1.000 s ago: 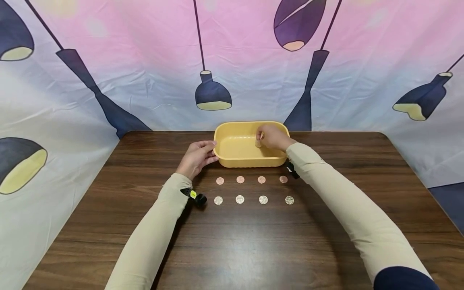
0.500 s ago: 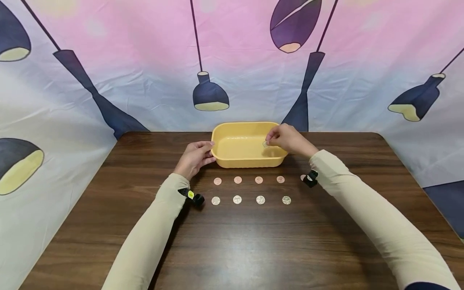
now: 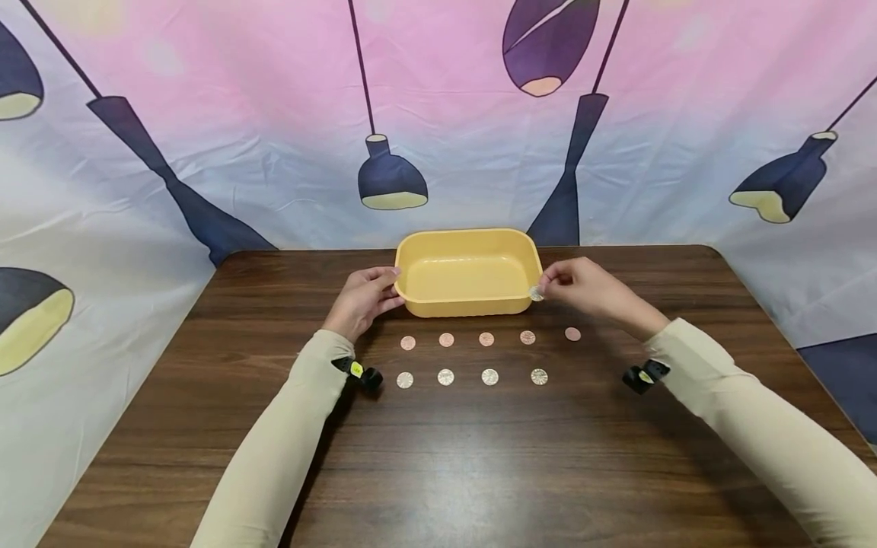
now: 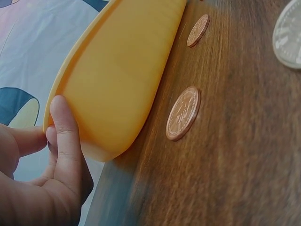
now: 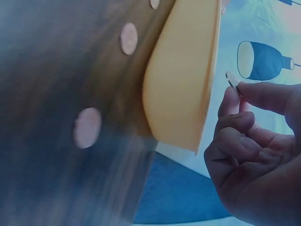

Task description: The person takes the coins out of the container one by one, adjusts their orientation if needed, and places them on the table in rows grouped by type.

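Note:
A yellow plastic tub (image 3: 469,307) stands at the back of the wooden table, with no coins showing inside. My left hand (image 3: 361,303) pinches its left rim between thumb and fingers, as the left wrist view shows closely. Just off the tub's right front corner, my right hand (image 3: 589,288) holds a silver coin (image 5: 232,81) between thumb and forefinger, other fingers curled. In front of the tub lies a row of several copper coins (image 3: 486,339). Nearer me runs a row of several silver coins (image 3: 489,377), ending on the right with a more golden one (image 3: 539,377).
The brown wooden table (image 3: 438,464) reaches back to a fabric backdrop (image 3: 288,99) printed with lamps. Each sleeve carries a small black wrist camera, the left one (image 3: 370,378) close to the silver row. The rightmost copper coin (image 3: 572,333) lies below my right hand.
My right hand has come up out of the tub and moved right and toward me, bringing the silver coin past the rim. The rightmost copper coin is uncovered. My left hand stays on the rim.

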The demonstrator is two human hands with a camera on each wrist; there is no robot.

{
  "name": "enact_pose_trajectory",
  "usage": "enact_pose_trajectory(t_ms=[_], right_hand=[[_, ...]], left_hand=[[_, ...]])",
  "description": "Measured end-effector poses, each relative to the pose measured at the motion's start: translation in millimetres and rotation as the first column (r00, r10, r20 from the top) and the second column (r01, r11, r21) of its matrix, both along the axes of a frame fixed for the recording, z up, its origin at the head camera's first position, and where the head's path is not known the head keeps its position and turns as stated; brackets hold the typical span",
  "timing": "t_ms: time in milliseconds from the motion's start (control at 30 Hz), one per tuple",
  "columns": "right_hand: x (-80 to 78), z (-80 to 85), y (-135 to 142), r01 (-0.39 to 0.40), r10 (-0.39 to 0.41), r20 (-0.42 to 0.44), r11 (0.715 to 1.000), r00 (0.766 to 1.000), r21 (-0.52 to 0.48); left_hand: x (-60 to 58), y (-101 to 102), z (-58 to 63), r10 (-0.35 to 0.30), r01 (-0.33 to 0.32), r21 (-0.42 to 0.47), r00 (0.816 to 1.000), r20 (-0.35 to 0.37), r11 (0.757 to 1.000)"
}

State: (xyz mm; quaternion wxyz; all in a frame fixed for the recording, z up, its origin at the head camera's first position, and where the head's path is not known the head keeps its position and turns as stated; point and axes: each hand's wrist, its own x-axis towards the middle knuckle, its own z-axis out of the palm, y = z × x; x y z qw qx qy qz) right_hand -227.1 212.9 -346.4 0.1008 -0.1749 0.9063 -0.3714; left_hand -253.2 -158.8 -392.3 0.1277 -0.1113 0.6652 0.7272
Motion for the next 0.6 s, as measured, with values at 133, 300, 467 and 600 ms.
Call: enact_pose_trajectory(t_ms=[133,300,467,600], right_hand=[[17.0,-4.8,16.3,-0.004,0.004,0.002,1.0,1.0,-0.004],[37.5,-13.7,32.0,-0.028,0.03,0.06,0.999,0.998,-0.028],[52.6,-26.9,42.5,-0.043,0.045,0.119,0.999,0.992,-0.021],[60.9,-35.3,49.7,-0.07,0.07,0.161,0.998,0.984,-0.01]], left_hand=[[-0.4,0.4,-0.1,-0.002,0.002,0.003,1.0,-0.007,1.0],[-1.4,0.3,-0.7,-0.001,0.001,0.007,1.0,0.0,1.0],[-1.1,-0.4,0.4,-0.007,0.007,0.002,1.0,0.003,1.0],[-1.2,-1.3,-0.3,-0.011,0.011,-0.005,1.0,0.004,1.0]])
